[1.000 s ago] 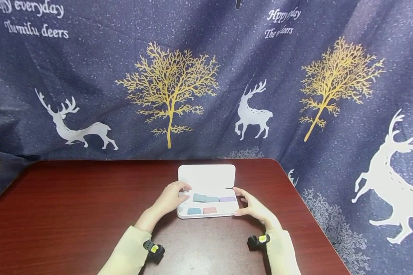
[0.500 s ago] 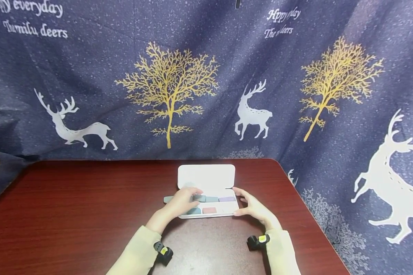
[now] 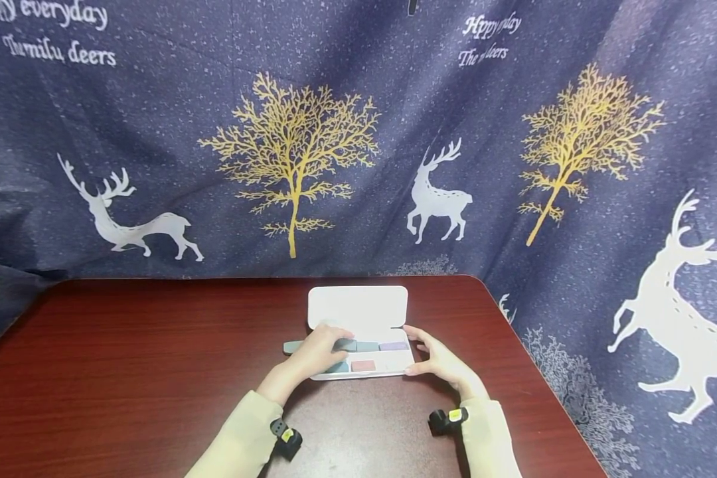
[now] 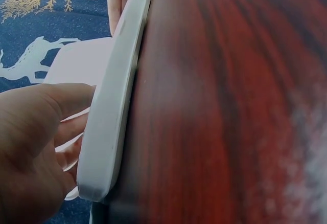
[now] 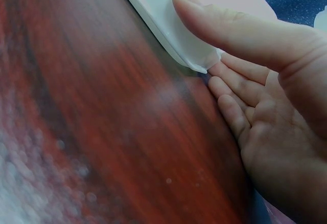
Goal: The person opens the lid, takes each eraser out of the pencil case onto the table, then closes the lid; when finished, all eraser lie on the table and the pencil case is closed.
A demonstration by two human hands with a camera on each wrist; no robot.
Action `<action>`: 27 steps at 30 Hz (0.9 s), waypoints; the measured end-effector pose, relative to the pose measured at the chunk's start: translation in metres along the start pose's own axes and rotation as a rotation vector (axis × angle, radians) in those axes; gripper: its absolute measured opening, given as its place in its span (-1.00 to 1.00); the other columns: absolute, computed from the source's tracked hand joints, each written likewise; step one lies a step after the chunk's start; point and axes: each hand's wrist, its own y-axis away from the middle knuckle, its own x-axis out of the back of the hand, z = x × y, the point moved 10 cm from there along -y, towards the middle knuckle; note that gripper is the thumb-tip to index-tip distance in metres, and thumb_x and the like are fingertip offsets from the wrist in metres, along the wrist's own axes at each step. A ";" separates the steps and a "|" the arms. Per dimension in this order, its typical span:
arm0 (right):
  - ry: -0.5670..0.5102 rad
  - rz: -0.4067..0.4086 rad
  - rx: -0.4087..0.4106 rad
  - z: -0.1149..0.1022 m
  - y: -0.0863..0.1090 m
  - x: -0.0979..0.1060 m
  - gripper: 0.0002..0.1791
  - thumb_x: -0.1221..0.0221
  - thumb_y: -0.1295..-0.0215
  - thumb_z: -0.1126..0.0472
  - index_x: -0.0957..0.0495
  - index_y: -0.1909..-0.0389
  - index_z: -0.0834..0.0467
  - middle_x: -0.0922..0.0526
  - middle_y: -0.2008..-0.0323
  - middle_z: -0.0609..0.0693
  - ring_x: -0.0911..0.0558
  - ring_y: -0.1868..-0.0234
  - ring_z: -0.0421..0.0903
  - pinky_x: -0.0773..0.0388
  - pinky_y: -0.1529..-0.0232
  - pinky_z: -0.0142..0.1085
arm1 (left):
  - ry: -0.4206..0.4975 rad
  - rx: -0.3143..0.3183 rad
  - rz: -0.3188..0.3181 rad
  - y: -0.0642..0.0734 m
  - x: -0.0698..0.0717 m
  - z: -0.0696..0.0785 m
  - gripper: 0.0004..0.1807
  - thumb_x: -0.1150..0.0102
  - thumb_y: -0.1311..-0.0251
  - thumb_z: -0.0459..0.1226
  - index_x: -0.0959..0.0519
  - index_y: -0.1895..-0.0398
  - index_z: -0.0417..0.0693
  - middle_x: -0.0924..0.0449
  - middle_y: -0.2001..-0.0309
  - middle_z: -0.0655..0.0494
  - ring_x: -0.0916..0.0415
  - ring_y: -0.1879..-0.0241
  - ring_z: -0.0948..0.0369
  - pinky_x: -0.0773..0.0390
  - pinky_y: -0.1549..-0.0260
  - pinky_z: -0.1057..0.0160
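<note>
A white hinged case [image 3: 388, 372] lies on the table, its lid [image 3: 357, 305] raised at the back. Inside are grey-green blocks [image 3: 367, 346], a purple block [image 3: 393, 346], a pink block [image 3: 363, 365] and a blue block [image 3: 342, 366], half covered. My left hand [image 3: 318, 350] reaches over the case's left end, thumb and fingers curved round the leftmost grey-green block [image 3: 346, 345]; the hand hides their contact. A grey-green tapered piece [image 3: 291, 346] shows left of this hand, the rest hidden. My right hand [image 3: 436, 358] holds the case's right end, thumb in front, fingers behind.
A dark red wooden table [image 3: 155, 372] carries the case near its far right part. Its far edge meets a dark blue curtain [image 3: 358, 133] with deer and trees. A black wrist camera [image 3: 288, 441] sits on the left sleeve and another camera [image 3: 445, 421] on the right.
My left hand has moved right from the case's left edge to over its left compartments, then stayed there. The grey-green piece left of it has come into view. The right hand has not moved.
</note>
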 end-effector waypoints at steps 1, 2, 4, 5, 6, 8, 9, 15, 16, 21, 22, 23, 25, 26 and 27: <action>0.002 0.001 -0.004 0.001 0.000 0.000 -0.03 -0.44 0.05 0.30 -0.18 -0.41 0.34 -0.32 -0.32 0.36 -0.27 -0.35 0.33 -0.15 -0.37 0.16 | -0.001 0.001 0.002 0.000 0.000 0.001 -0.66 -0.31 -0.10 -0.41 -0.64 0.01 -0.25 -0.68 0.02 -0.10 -0.57 -0.09 -0.03 -0.52 -0.14 0.00; -0.002 0.002 -0.009 0.001 0.000 0.000 -0.03 -0.45 0.05 0.30 -0.19 -0.41 0.33 -0.33 -0.32 0.36 -0.27 -0.35 0.32 -0.15 -0.37 0.16 | -0.004 -0.001 0.004 0.000 0.000 0.001 -0.67 -0.31 -0.10 -0.41 -0.64 0.02 -0.25 -0.69 0.02 -0.10 -0.57 -0.09 -0.02 -0.52 -0.13 0.00; 0.002 0.003 -0.006 0.001 0.000 0.000 -0.03 -0.45 0.05 0.29 -0.19 -0.41 0.33 -0.33 -0.32 0.36 -0.28 -0.35 0.32 -0.16 -0.37 0.16 | -0.010 -0.008 0.005 0.001 0.000 0.003 -0.68 -0.31 -0.10 -0.41 -0.65 0.03 -0.25 -0.69 0.04 -0.09 -0.58 -0.07 -0.02 -0.53 -0.12 0.01; 0.004 0.002 -0.003 0.001 0.000 0.000 -0.03 -0.45 0.05 0.29 -0.19 -0.41 0.33 -0.33 -0.31 0.36 -0.28 -0.34 0.32 -0.16 -0.36 0.16 | -0.012 -0.007 0.003 0.001 0.000 0.003 -0.69 -0.31 -0.11 -0.41 -0.65 0.04 -0.24 -0.70 0.04 -0.08 -0.58 -0.06 -0.01 -0.53 -0.11 0.01; -0.003 0.003 -0.005 0.001 0.001 0.000 -0.03 -0.45 0.05 0.29 -0.19 -0.41 0.33 -0.33 -0.31 0.36 -0.28 -0.35 0.32 -0.15 -0.37 0.17 | -0.013 -0.008 0.000 0.001 0.000 0.003 -0.70 -0.30 -0.12 -0.41 -0.66 0.04 -0.24 -0.70 0.05 -0.07 -0.59 -0.06 -0.01 -0.54 -0.10 0.01; -0.001 0.001 -0.001 0.001 0.001 0.000 -0.03 -0.45 0.05 0.29 -0.19 -0.41 0.33 -0.33 -0.31 0.36 -0.28 -0.35 0.32 -0.16 -0.36 0.17 | -0.015 -0.007 -0.006 0.001 -0.001 0.004 -0.71 -0.30 -0.12 -0.40 -0.66 0.05 -0.22 -0.70 0.06 -0.06 -0.59 -0.04 0.00 -0.55 -0.08 0.01; 0.001 0.000 -0.001 0.001 0.001 0.000 -0.03 -0.45 0.05 0.28 -0.19 -0.41 0.33 -0.33 -0.32 0.36 -0.28 -0.35 0.33 -0.16 -0.36 0.17 | -0.016 -0.005 -0.009 0.001 -0.001 0.003 -0.72 -0.30 -0.13 -0.40 -0.66 0.05 -0.21 -0.70 0.06 -0.06 -0.59 -0.04 0.00 -0.55 -0.07 0.01; 0.004 0.004 -0.007 0.002 0.001 0.001 -0.03 -0.45 0.05 0.29 -0.19 -0.41 0.31 -0.33 -0.32 0.35 -0.29 -0.34 0.32 -0.18 -0.35 0.15 | -0.009 0.023 -0.029 0.003 -0.001 0.002 -0.70 -0.28 -0.16 -0.37 -0.65 0.02 -0.20 -0.69 0.04 -0.08 -0.60 -0.04 -0.01 -0.56 -0.07 0.00; 0.005 0.005 -0.006 0.002 0.001 0.001 -0.03 -0.45 0.04 0.30 -0.19 -0.41 0.31 -0.33 -0.32 0.35 -0.29 -0.34 0.32 -0.19 -0.35 0.14 | -0.008 0.029 -0.033 0.003 -0.002 0.001 -0.70 -0.28 -0.17 -0.37 -0.65 0.01 -0.20 -0.69 0.03 -0.09 -0.60 -0.05 -0.02 -0.56 -0.08 -0.01; 0.011 0.006 -0.004 0.003 0.000 0.001 -0.04 -0.45 0.04 0.30 -0.19 -0.41 0.31 -0.34 -0.32 0.33 -0.30 -0.34 0.30 -0.19 -0.35 0.13 | -0.016 0.040 -0.041 0.004 -0.002 0.000 -0.69 -0.26 -0.18 -0.37 -0.64 -0.01 -0.21 -0.69 0.01 -0.09 -0.60 -0.07 -0.03 -0.55 -0.10 0.00; 0.010 0.006 -0.005 0.003 0.001 0.001 -0.04 -0.44 0.03 0.30 -0.20 -0.41 0.31 -0.34 -0.32 0.33 -0.30 -0.34 0.30 -0.19 -0.35 0.14 | -0.015 0.042 -0.042 0.004 -0.002 -0.001 -0.69 -0.26 -0.18 -0.37 -0.64 -0.02 -0.22 -0.69 0.01 -0.09 -0.60 -0.08 -0.03 -0.54 -0.11 0.00; 0.011 0.006 -0.005 0.003 0.001 0.001 -0.04 -0.45 0.03 0.30 -0.20 -0.41 0.31 -0.34 -0.32 0.33 -0.30 -0.34 0.30 -0.18 -0.35 0.14 | -0.011 0.043 -0.042 0.005 -0.002 -0.001 -0.68 -0.26 -0.18 -0.37 -0.64 -0.02 -0.22 -0.69 0.01 -0.09 -0.59 -0.08 -0.03 -0.54 -0.11 0.00; 0.011 0.005 -0.004 0.003 0.001 0.001 -0.04 -0.44 0.03 0.30 -0.20 -0.41 0.31 -0.34 -0.32 0.33 -0.30 -0.34 0.30 -0.17 -0.35 0.16 | 0.000 0.051 -0.046 0.005 -0.002 -0.001 -0.68 -0.26 -0.19 -0.37 -0.63 -0.02 -0.23 -0.68 0.00 -0.10 -0.59 -0.09 -0.03 -0.54 -0.11 0.00; 0.010 0.005 -0.004 0.003 0.001 0.001 -0.04 -0.44 0.03 0.30 -0.20 -0.41 0.31 -0.34 -0.32 0.34 -0.29 -0.34 0.31 -0.17 -0.36 0.17 | 0.006 0.055 -0.048 0.005 -0.003 -0.002 -0.68 -0.26 -0.19 -0.37 -0.63 -0.03 -0.23 -0.68 0.00 -0.10 -0.59 -0.09 -0.03 -0.54 -0.12 0.00; 0.010 0.005 -0.003 0.002 0.001 0.001 -0.04 -0.44 0.04 0.29 -0.20 -0.41 0.32 -0.34 -0.32 0.35 -0.29 -0.34 0.31 -0.16 -0.36 0.17 | 0.012 0.058 -0.049 0.005 -0.003 -0.002 -0.68 -0.26 -0.20 -0.37 -0.63 -0.03 -0.23 -0.68 -0.01 -0.10 -0.58 -0.09 -0.03 -0.53 -0.12 0.00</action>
